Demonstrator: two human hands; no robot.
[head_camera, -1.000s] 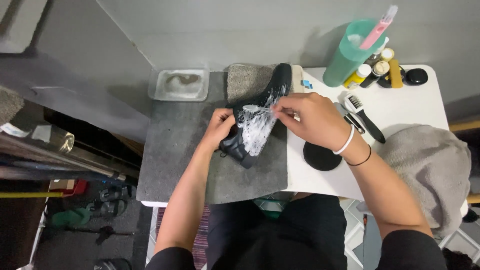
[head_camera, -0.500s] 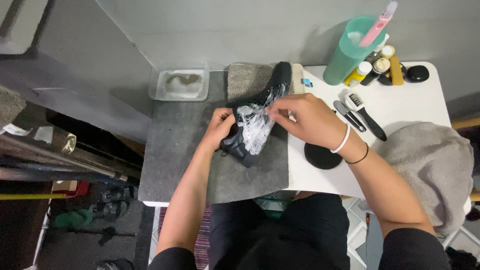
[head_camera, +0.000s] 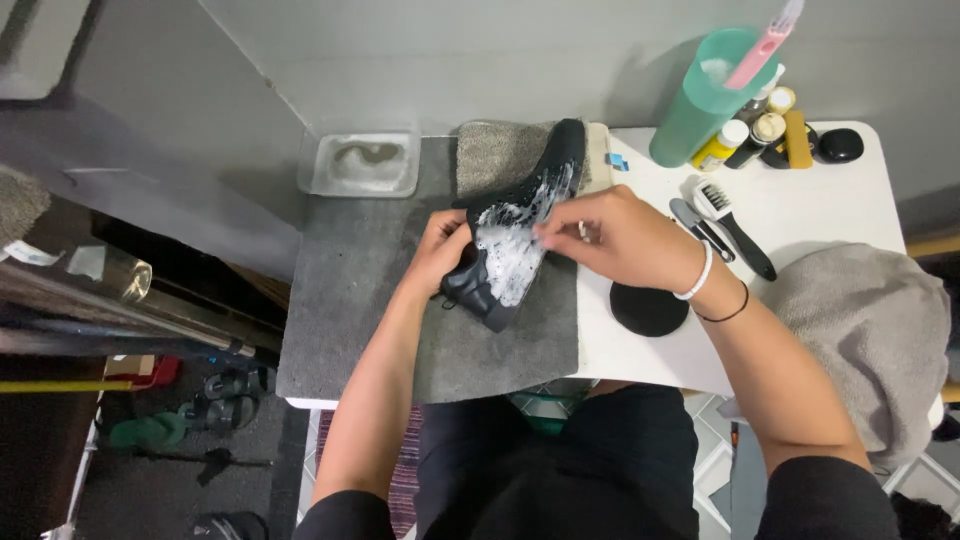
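Shoe: black lace-up leather shoe (head_camera: 515, 235), streaked with white foam, lies tilted on the dark grey felt mat (head_camera: 350, 300), toe pointing away from me toward the wall.
Left hand: my left hand (head_camera: 440, 250) grips the shoe's heel side, fingers curled tight round it to steady it.
Right hand: my right hand (head_camera: 610, 235) rests on the shoe's foamy upper, fingers pinched together over something small; I cannot tell what it is.
Cloth: grey terry cloth (head_camera: 495, 155) lies under the shoe's toe, at the far edge of the mat.
Tray: clear square plastic tray (head_camera: 362, 165) with cloudy water sits left of the shoe, at the mat's far corner.
Table: white tabletop (head_camera: 840, 205) adjoins the mat, right of the shoe.
Lid: round black lid (head_camera: 648, 308) lies near the shoe's right side, just below my right wrist.
Brushes: black-handled brush with white bristles (head_camera: 735, 228) lies further right of the shoe.
Cup: tall mint-green plastic cup (head_camera: 705, 100) holding a pink toothbrush (head_camera: 765, 45) stands beyond the shoe, to the right.
Bottles: small yellow and dark bottles (head_camera: 755, 135) cluster just right of the cup.
Towel: rumpled grey towel (head_camera: 870, 330) lies well right of the shoe.
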